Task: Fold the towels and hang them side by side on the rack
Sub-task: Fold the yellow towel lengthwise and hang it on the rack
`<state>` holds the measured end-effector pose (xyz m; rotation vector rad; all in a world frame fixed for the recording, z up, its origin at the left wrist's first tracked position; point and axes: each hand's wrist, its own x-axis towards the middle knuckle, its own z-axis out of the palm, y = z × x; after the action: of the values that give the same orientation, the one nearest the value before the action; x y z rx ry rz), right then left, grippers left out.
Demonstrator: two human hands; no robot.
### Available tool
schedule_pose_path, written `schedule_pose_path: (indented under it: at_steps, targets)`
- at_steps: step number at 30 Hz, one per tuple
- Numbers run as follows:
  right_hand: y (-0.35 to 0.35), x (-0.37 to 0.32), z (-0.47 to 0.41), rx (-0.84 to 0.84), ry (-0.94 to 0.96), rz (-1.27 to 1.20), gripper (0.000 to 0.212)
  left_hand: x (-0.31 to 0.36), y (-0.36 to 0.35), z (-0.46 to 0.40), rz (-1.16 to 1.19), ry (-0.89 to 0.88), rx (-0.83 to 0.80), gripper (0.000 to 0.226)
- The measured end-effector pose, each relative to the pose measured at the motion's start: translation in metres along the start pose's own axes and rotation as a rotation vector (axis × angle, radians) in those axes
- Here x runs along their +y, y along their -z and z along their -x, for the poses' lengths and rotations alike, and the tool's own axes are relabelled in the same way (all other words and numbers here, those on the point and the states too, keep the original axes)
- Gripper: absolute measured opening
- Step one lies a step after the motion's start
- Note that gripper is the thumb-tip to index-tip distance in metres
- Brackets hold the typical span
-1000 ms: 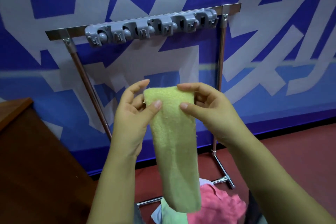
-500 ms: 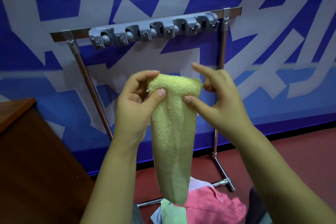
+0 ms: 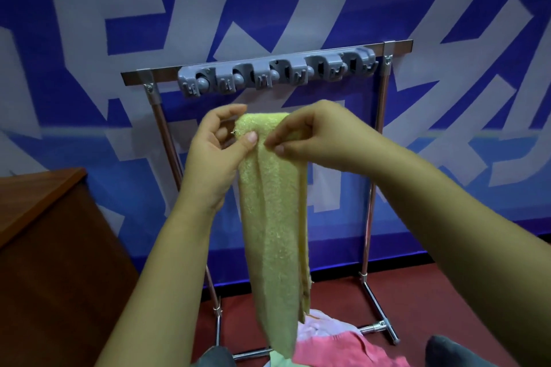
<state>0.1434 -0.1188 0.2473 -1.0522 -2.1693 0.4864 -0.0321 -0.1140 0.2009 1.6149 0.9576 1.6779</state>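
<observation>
Yellow towel (image 3: 272,217) hangs as a long narrow strip between both hands, below the rack's grey clip bar (image 3: 277,73). Left hand (image 3: 217,152) pinches the top edge at 9 o'clock, thumb on front. Right hand (image 3: 310,134), half a second ago splayed with fingers lifting off, is now curled over the top at 3 o'clock, pinching a fold at the towel's centre. Strip looks narrower than a second ago, so lengthwise folding seems nearly done; hanging not yet begun. Rack (image 3: 383,48) carries no towels. Pink towel (image 3: 337,348) and other cloths lie on the floor at 6 o'clock, unfolded. Desk (image 3: 38,188) at 8 o'clock.
</observation>
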Motion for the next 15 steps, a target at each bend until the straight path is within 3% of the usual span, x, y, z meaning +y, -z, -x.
schedule_pose_path:
  at_steps: [4,8,11,15]
  targets:
    - [-0.008,-0.016,-0.037,0.027,-0.025,0.06,0.016,0.0,0.01,-0.002,-0.298,-0.027,0.241,0.038]
    - [-0.015,-0.036,-0.071,0.023,-0.018,0.104,0.019,-0.011,0.013,0.0,-0.23,-0.065,0.286,0.035]
    - [-0.021,-0.05,-0.098,0.021,-0.034,0.083,0.019,-0.02,0.017,-0.009,-0.139,-0.009,0.256,0.051]
    - [-0.03,-0.069,-0.138,0.017,-0.054,0.038,0.019,-0.033,0.026,-0.033,-0.251,0.059,0.266,0.084]
